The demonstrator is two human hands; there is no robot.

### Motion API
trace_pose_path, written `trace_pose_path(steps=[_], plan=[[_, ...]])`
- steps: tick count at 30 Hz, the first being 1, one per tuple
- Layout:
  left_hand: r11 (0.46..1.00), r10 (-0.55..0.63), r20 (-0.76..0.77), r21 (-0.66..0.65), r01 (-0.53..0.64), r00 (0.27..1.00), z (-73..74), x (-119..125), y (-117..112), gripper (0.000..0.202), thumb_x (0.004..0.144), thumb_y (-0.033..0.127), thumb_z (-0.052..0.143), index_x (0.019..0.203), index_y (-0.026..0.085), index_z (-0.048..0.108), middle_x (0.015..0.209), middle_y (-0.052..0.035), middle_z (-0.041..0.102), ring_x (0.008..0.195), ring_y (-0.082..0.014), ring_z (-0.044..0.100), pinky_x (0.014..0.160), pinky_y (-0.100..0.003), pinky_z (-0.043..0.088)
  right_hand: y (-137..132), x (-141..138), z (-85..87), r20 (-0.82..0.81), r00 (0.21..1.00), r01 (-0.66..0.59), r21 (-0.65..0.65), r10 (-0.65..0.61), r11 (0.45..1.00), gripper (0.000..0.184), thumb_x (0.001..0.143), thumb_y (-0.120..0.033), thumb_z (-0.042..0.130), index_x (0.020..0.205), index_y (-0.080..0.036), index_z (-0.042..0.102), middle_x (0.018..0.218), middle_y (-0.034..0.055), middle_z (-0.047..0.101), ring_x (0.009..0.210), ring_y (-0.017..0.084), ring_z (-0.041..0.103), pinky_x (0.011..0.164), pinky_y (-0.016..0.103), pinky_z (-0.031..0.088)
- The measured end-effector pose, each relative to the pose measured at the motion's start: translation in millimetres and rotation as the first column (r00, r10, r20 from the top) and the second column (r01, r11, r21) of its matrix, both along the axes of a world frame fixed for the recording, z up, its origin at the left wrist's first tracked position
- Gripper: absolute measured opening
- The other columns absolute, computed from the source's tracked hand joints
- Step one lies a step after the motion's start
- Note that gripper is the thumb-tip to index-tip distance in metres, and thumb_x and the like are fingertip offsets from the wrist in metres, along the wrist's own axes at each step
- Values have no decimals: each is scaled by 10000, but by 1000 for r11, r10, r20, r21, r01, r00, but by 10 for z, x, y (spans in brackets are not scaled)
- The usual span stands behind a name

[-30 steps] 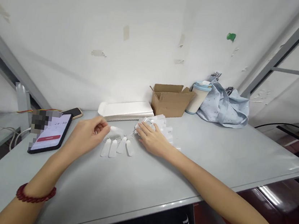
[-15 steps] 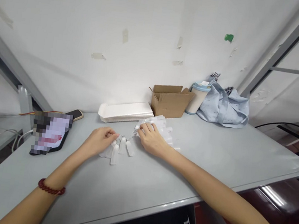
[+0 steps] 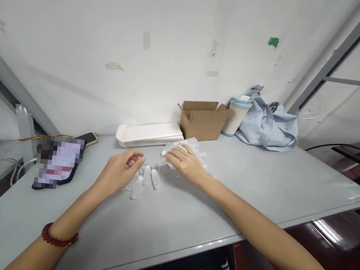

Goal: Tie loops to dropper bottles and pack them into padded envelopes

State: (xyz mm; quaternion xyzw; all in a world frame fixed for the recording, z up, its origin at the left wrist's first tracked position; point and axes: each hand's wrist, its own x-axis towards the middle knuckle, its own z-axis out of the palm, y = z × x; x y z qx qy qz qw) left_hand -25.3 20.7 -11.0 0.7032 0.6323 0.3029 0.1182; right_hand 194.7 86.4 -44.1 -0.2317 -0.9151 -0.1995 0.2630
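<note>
My left hand (image 3: 119, 169) hovers at the left of a small group of white plastic key tags (image 3: 147, 175) with thin rings at their tops. Its fingers are curled, with a small gap between thumb and index tip, and nothing shows in it. My right hand (image 3: 187, 164) lies over a pile of translucent white plastic pieces (image 3: 192, 143), fingers bent down into it. Its thumb and fingertips are mostly hidden, so whatever they grip cannot be made out. Small white bits show beneath the palm.
Behind the pile lie a stack of flat white card or boxes (image 3: 149, 133) and an open cardboard box (image 3: 205, 124). A lidded cup (image 3: 235, 117) and a light blue cloth bag (image 3: 268, 126) stand at the right. Phones (image 3: 91, 139) and cables are on the left.
My left thumb and index finger have parted slightly beside the tags. My right hand has shifted a little over the pile, its fingers bending lower. The tag nearest me has tilted.
</note>
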Motion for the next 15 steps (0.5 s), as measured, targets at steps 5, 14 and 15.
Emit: trace_pose_path(steps=[5,14,15], plan=[[982,-188,119,21,187,975,70,146,-129,327,826,449,535,1019,196,612,752,-13,653,646,-151,585,570,-244,466,-175,-11,116,-87,996,-28,20,30,999,301,966,-113,301,1005,-139,599,787,62,628,730,166,527,879,357,346],[948,-318,62,-7,319,946,9,286,-197,217,814,352,573,914,167,627,671,24,561,554,-108,477,548,-235,402,-338,-113,77,-444,885,-263,-229,140,937,224,970,-286,393,941,-149,568,713,46,607,707,155,557,688,294,434],[941,-335,71,-26,337,940,10,301,-206,189,809,337,574,870,166,627,659,26,556,554,-108,473,548,-235,397,-364,-115,91,-499,859,-305,-328,110,894,212,958,-315,421,973,-153,558,725,42,611,722,155,569,690,294,444]])
